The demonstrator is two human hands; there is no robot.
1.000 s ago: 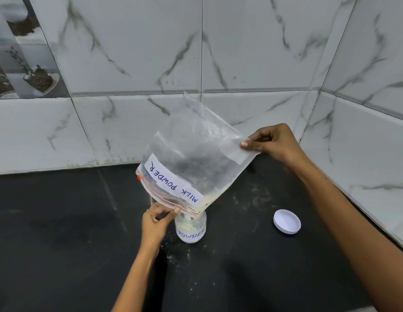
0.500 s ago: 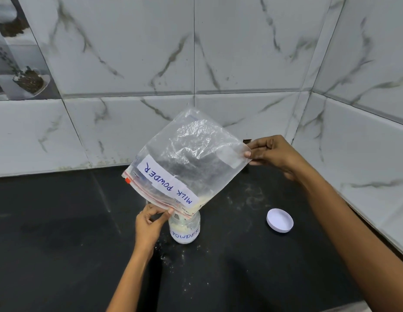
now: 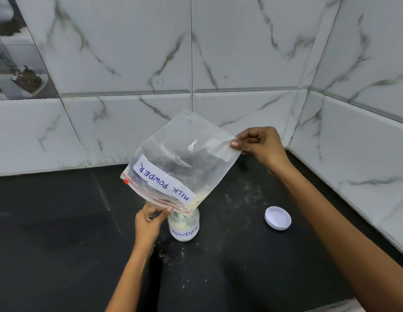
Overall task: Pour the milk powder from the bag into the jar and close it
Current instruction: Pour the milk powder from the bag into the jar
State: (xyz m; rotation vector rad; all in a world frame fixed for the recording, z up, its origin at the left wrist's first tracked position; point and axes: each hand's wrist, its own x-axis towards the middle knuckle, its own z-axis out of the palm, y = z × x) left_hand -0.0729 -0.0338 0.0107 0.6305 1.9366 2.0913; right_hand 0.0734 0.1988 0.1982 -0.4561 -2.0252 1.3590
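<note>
Pour nearly done — zip-lock bag (image 3: pixel 182 170) upended over jar (image 3: pixel 184 224), little powder left at mouth. Left hand (image 3: pixel 148 222) pinches zip edge, right hand (image 3: pixel 261 145) pinches raised bottom corner. Left: fit white lid (image 3: pixel 277 218) (lying apart on counter (image 3: pixel 61 233)).

The bag (image 3: pixel 182 163) hides the mouth of the jar (image 3: pixel 184 226), whose label shows only "POWDER" (its start curves out of sight). Both forearms run off the bottom edge; a picture tile (image 3: pixel 13 64) is cut off at left.
</note>
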